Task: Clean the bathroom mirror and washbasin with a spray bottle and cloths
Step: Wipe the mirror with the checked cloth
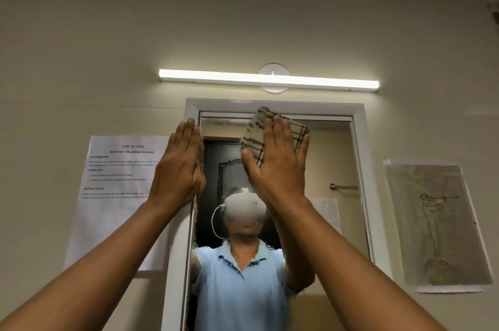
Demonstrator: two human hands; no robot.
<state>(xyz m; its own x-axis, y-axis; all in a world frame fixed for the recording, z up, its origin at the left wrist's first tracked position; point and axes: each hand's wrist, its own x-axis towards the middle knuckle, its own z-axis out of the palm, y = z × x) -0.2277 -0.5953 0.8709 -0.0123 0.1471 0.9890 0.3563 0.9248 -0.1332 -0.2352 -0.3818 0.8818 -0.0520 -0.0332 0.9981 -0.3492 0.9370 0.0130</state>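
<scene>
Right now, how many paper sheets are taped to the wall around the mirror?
2. A printed task sheet is left of the mirror, partly behind the left hand. A figure sketch is right of it. The reflection shows another sheet, not counted.

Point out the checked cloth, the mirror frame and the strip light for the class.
checked cloth (255, 133): head view, on its upper left part above the fingers.
mirror frame (361, 157): head view, on its right upright.
strip light (216, 77): head view, on the tube's left half.

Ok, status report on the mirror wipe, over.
Right hand flat, pressing checked cloth on mirror near its top. Left hand open, flat at mirror's left frame edge. Nothing in the way.
</scene>
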